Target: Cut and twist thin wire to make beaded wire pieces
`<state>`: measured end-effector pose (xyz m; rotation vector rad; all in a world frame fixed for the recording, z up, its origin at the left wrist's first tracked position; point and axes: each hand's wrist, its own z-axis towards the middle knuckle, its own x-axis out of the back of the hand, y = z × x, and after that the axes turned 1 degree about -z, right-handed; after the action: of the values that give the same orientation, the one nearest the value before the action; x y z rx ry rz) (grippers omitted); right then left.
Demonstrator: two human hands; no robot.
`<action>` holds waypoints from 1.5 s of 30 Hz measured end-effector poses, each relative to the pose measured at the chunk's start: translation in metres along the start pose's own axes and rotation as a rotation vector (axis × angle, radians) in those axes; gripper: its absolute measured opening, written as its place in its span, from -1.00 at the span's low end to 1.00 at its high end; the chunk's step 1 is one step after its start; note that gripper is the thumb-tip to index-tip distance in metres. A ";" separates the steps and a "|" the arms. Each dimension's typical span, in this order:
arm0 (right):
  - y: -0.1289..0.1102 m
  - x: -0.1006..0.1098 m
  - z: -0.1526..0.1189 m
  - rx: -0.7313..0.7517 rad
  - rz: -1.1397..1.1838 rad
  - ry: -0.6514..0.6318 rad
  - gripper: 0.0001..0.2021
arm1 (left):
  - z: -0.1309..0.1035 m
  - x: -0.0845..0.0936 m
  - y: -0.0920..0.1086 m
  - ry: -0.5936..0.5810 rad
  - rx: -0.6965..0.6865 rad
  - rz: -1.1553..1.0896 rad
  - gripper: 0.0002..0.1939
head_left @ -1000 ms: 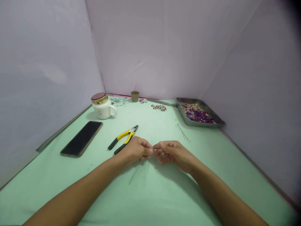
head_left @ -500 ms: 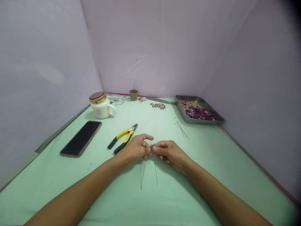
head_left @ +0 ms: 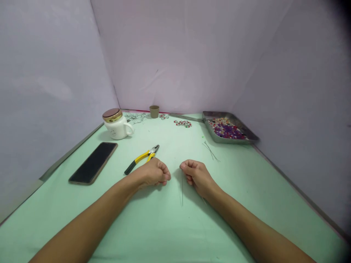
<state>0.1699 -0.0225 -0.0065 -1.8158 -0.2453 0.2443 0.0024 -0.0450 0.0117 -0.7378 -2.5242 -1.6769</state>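
My right hand [head_left: 197, 178] pinches a thin wire [head_left: 182, 190] between thumb and forefinger, and the wire hangs down toward me. Another short bit of wire shows under that wrist. My left hand [head_left: 157, 172] is closed a little to the left, apart from the right one; what its fingers hold, if anything, is too small to make out. Beside it lie pliers [head_left: 141, 157] with yellow and black handles, one handle mostly hidden by the hand. Several loose wires [head_left: 211, 151] rest on the green cloth beyond my right hand.
At the left are a black phone [head_left: 94, 163] and a white lidded mug [head_left: 117, 128]. A small cup [head_left: 154, 111], beaded pieces [head_left: 182, 124] and tangled wires [head_left: 135, 118] lie at the back. A metal tray [head_left: 219, 139] of coloured beads stands at the back right.
My hands have moved apart, the left one drawing left and its fingers curling closed. The wire stays with my right hand; the one that hung by my left fingers no longer shows there.
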 end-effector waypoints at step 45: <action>-0.016 0.028 -0.001 0.477 0.001 0.525 -0.84 | -0.040 -0.008 0.019 -0.223 -0.084 -0.491 -0.58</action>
<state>0.1964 -0.0108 0.0078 -1.3458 0.1747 -0.1675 0.0079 -0.0771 0.0426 -0.3350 -2.9938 -1.9378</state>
